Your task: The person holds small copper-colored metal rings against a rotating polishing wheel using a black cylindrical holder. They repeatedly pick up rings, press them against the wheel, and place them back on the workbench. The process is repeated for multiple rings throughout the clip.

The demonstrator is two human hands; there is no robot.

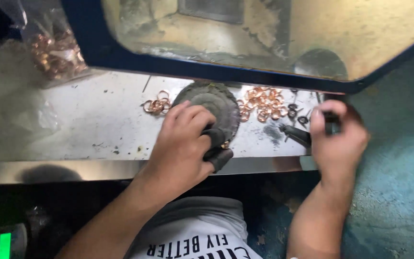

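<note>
Closest to the lens was the person's pale shirt (195,230), and above it the left hand (180,148) was clamped over a dark round disc (214,103) on the white bench (97,120), with dark-wrapped fingertips (216,156) pinching what looked like a small coppery bit at its lower edge. The right hand (336,136) gripped a dark handle (331,122) by the bench's right end (couldn't tell what it drove). Judging by that pinch, the tiny piece could've popped loose into the copper rings (262,103) or off the edge, and fingers sat risky-close to the disc.

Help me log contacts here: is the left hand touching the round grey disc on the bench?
Touching. The head view shows the left hand with its fingers lying over the near edge of the round grey disc, no gap visible.
</note>
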